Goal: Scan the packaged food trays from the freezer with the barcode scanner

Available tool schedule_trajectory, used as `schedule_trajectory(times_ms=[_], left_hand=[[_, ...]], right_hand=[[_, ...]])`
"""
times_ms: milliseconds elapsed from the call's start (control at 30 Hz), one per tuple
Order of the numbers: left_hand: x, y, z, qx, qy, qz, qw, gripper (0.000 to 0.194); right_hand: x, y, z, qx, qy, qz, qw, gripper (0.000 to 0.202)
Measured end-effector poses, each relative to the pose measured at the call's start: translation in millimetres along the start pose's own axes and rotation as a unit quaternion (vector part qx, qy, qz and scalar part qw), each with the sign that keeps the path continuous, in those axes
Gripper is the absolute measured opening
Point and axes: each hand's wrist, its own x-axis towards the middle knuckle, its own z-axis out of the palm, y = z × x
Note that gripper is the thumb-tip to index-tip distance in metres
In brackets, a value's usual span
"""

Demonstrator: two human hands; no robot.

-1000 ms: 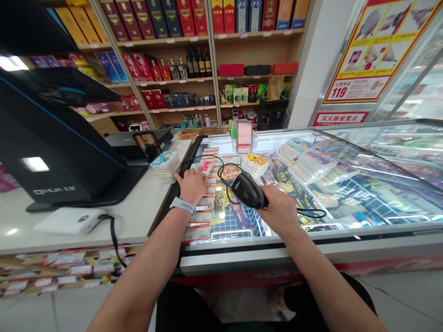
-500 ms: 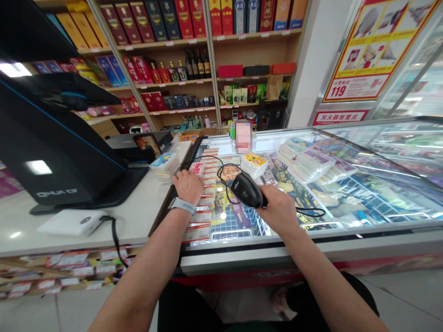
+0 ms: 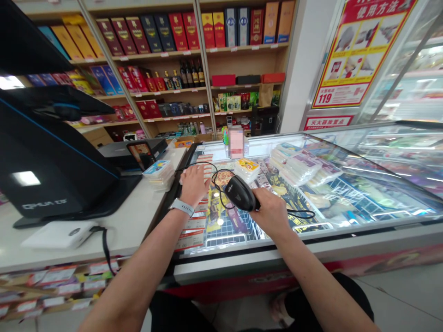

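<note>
In my right hand (image 3: 272,210) is a black handheld barcode scanner (image 3: 240,193), its head pointing left over the freezer's glass top (image 3: 224,237). A thin black cable (image 3: 204,163) loops around it. My left hand (image 3: 194,185), with a watch (image 3: 182,206) at the wrist, lies over a small pack, fingers bent down at its far side and thumb out to the right. The hand hides almost all of that pack. Left of it, on the counter, stands a stack of packs with a blue label (image 3: 159,174). A yellow-labelled stack (image 3: 247,169) sits behind the scanner.
More plastic-wrapped packs (image 3: 299,165) lie on the glass to the right. A row of price tags (image 3: 192,230) runs along its left side. On the counter stand a black checkout terminal (image 3: 58,170) and a white box (image 3: 59,234) with a black cord. Shelves of boxed bottles rise behind.
My left hand has moved right, over the pink-labelled pack that showed beside its fingers before. The view has shifted slightly. My right hand keeps the scanner over the glass.
</note>
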Motion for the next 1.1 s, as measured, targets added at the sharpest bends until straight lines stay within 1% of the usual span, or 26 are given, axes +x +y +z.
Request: schedule_trajectory(times_ms=[67,100,200,300,367,467,600,700,767,833,933,1000,1100], left_hand=[[14,15,2.9,-0.049,-0.011,0.085,0.995,0.059],[22,24,4.8,-0.064,-0.017,0.117,0.991,0.061],[44,49,10.5,-0.091,-0.033,0.191,0.977,0.063],[60,66,16.3,-0.118,-0.048,0.249,0.96,0.063],[65,71,19.4,-0.135,-0.053,0.261,0.954,0.056],[65,72,20.3,-0.163,-0.046,0.247,0.954,0.04],[52,64,13.0,-0.224,-0.027,0.204,0.953,0.032],[38,50,6.4,-0.285,-0.004,0.135,0.949,0.031],[30,37,4.5,-0.332,0.001,0.082,0.94,0.033],[22,23,4.9,-0.386,-0.011,0.043,0.921,0.034],[10,4,8.2,-0.466,-0.033,0.008,0.884,0.04],[1,-4,10.1,-0.511,-0.04,-0.015,0.859,0.045],[-9,-9,11.0,-0.566,-0.054,-0.048,0.821,0.051]], right_hand=[[0,0,-1,0.002,0.008,0.0,1.0,0.022],[1,0,-1,0.004,0.012,0.0,1.0,0.023],[1,0,-2,0.007,0.021,-0.001,1.0,0.024],[1,0,-2,0.002,0.024,0.002,1.0,0.022],[1,0,-2,-0.003,0.024,0.006,1.0,0.021],[1,-1,-2,-0.007,0.019,0.007,1.0,0.022],[2,-2,-3,-0.004,0.02,0.003,1.0,0.023],[2,-3,-4,0.004,0.016,0.004,1.0,0.024],[1,-3,-5,0.012,0.01,0.005,1.0,0.026],[1,-2,-4,0.02,0.004,0.004,1.0,0.028],[0,-2,-3,0.025,-0.004,0.005,1.0,0.025],[0,-1,-2,0.021,-0.008,0.009,1.0,0.022],[0,-1,0,0.016,-0.015,0.01,1.0,0.022]])
